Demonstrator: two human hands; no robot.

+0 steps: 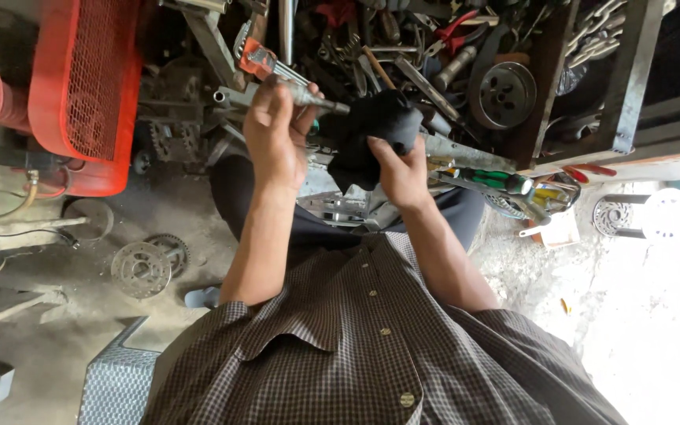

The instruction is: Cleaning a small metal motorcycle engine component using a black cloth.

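Near the top middle of the frame, both hands meet over a metal rod and a black cloth. The picture appears upside down, with the person's checked shirt (pixel 371 346) filling the bottom, so which hand is which has to be read from the body. By that reading, the hand on the left of the frame is the right hand (pixel 275 138), though the flipped view leaves this less than sure. Its forearm rises bare from the rolled sleeve, the wrist bent a little, and the fingers are curled tight around the metal rod (pixel 312 98), which sticks out toward the right of the frame and runs into the cloth. The left hand (pixel 401 173), just right of centre, comes up on a forearm angled inward; its fingers and thumb are closed on the black cloth (pixel 375 130), bunched around the rod's end. The two hands sit near each other, not touching.

Behind them, across the top of the frame, lies a heap of tools (pixel 403 47) with a round pulley (pixel 502 93). A green-handled screwdriver (pixel 493 181) lies right of the left hand. A red machine (pixel 80 86) fills the upper left, and a sprocket (pixel 142 269) lies on the floor at lower left.
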